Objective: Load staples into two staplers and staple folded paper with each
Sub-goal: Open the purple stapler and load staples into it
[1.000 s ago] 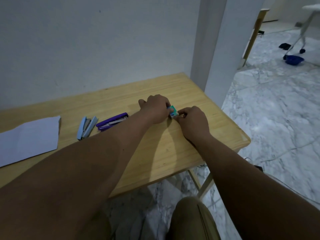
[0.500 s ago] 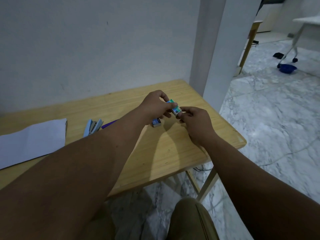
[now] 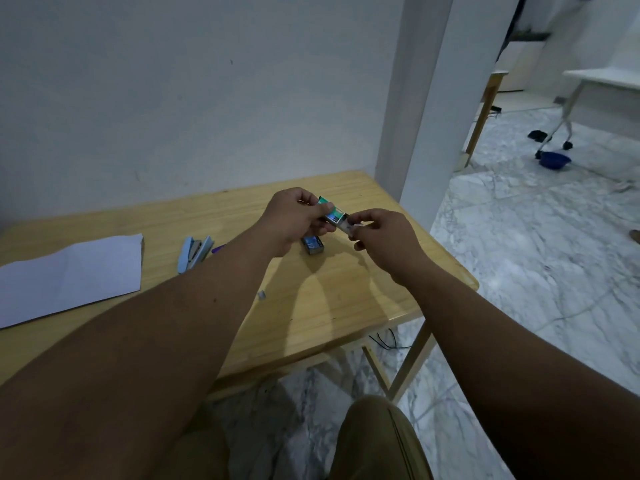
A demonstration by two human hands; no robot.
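Wooden table below: my left hand grips the staple box, its inner tray pinched at four o'clock by my right hand.

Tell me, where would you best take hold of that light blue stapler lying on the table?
Probably across its two long sides near the middle, coming down from above. The light blue stapler lies flat on the wooden table, long and narrow, with bare table on its left; the left arm crowds its right.
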